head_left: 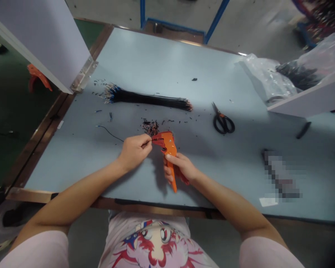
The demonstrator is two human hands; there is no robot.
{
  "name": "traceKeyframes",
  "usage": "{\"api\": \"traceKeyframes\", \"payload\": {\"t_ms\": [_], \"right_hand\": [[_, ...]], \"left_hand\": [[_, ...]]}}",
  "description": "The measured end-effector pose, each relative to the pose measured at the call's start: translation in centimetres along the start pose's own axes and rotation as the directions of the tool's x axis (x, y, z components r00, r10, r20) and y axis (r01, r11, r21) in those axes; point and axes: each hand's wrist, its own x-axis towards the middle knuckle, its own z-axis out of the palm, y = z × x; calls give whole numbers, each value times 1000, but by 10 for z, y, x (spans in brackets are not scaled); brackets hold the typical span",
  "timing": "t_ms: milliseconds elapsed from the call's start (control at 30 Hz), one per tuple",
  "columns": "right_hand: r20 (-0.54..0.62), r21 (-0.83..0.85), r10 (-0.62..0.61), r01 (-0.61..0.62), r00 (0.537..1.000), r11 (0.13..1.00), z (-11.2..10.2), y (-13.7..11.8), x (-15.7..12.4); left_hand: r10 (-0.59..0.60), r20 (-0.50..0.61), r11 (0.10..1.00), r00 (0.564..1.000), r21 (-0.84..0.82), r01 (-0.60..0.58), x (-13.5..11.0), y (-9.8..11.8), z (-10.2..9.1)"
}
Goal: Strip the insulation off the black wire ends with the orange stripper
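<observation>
Right hand (182, 168) tight around orange stripper (169, 145), head away, handles nearward; left fingers (146, 143) tight on black wire (109, 133).

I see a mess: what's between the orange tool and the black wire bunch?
A little pile of dark wire bits, just beyond the orange tool, in the head view.

On the table (240, 178), the wire bundle (147, 98) is laid behind the stripping tool (169, 147), scraps (150, 127) are found between them, a single wire (109, 132) is trailed to its left, and scissors (223, 122) are placed to its right.
</observation>
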Motion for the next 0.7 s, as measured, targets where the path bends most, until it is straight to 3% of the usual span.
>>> {"api": "traceKeyframes", "payload": {"t_ms": [433,600,700], "right_hand": [[-53,21,-46,47,998,999,0,1,-4],[-51,13,-39,40,998,999,-1,4,-8],[-116,37,-52,57,992,998,-9,-5,-11]], "left_hand": [[-33,64,999,997,20,32,2,2,-7],[-60,84,994,995,-90,68,2,4,-10],[-80,63,983,995,-158,89,5,2,-19]]}}
